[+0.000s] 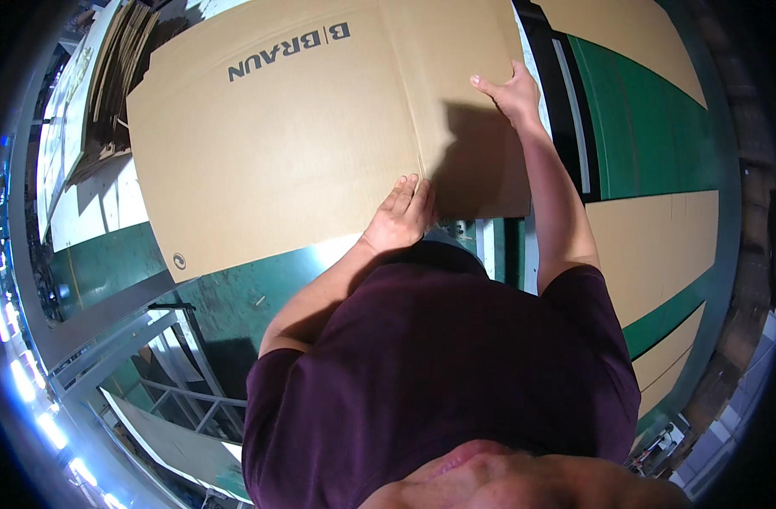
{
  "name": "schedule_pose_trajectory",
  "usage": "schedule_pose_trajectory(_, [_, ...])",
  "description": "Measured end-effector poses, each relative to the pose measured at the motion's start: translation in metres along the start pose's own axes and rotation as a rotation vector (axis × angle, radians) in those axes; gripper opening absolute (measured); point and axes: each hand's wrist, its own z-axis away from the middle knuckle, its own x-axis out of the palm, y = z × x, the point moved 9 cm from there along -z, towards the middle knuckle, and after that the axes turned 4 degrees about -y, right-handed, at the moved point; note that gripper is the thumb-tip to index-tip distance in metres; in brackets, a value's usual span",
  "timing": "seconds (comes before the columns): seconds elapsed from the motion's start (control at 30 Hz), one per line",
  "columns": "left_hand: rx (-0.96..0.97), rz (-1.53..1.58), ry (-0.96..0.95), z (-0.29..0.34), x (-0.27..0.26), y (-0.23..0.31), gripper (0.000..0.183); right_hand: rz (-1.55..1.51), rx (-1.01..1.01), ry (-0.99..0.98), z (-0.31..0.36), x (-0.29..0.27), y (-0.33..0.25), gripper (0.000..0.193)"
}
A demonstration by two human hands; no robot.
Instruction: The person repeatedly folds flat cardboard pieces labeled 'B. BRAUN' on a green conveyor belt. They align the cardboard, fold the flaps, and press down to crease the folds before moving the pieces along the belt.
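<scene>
A large brown cardboard sheet point(269, 153) with dark print near its far side lies in front of me. A crease runs across it from far to near, right of the middle. My left hand point(400, 212) rests at the sheet's near edge beside that crease, its fingers stretched flat on top; its thumb is hidden. At the right edge, my right hand point(515, 95) holds the sheet with its thumb on top, and its other fingers are partly hidden by the edge. A dark shadow falls on the right panel between my hands.
At the far left, a stack of cardboard pieces point(112, 81) stands on a white surface point(112, 204). To the right, a green surface point(651, 119) bears more flat cardboard point(655, 246). A grey metal frame point(116, 339) is at the lower left.
</scene>
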Motion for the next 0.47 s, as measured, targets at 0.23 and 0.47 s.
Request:
schedule_pose_trajectory(0.23, [0.046,0.081,-0.033,-0.014,-0.019,-0.007,0.041,-0.488,0.22,-0.39,-0.01,0.007,0.024,0.05])
schedule_pose_trajectory(0.47, [0.104,-0.001,0.028,0.003,0.005,-0.004,0.033,-0.356,0.052,-0.14,0.005,0.008,0.045,0.046])
